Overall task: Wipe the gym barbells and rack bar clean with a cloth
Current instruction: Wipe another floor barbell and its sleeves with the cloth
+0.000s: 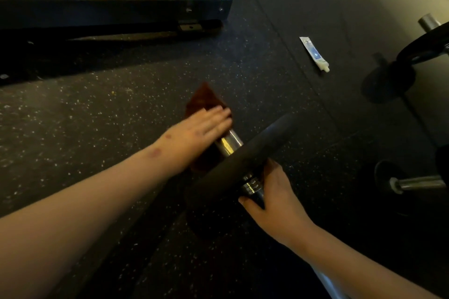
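Barbell (229, 143): centre right of the frame, low over the speckled rubber floor (97, 109); chrome sleeve end aimed toward the upper left, shaft running off to the lower right.
Plate (243, 160): black disc loaded on the sleeve, between the two hands, rim turned toward the camera.
Cloth (204, 97): dark red-brown, draped over the sleeve tip; one corner poking up toward the centre, a fold hanging below the wrist.
Left hand (204, 126): laid flat on the cloth, fingers straight and together, pressing it onto the sleeve end; thumb hidden.
Right hand (277, 199): just below the plate, thumb and fingers curled round the ringed collar of the shaft, steadying it.
Handling: rigid steel, likely heavy with the plate on; polished chrome probably slick and apt to roll or spin under a wipe. Best gripped on the shaft beside the collar, as now. Cloth soft and light, easy to wrap right round the sleeve.
In the way: plate covers the inner sleeve, so that stretch probably out of reach unless slid off.
Around: dark rack base (145, 0) across the upper left; small white-and-blue tube (314, 53) on the floor at upper right, well apart; other loaded bars (418, 183) along the right edge, near enough to bump when swinging the shaft.
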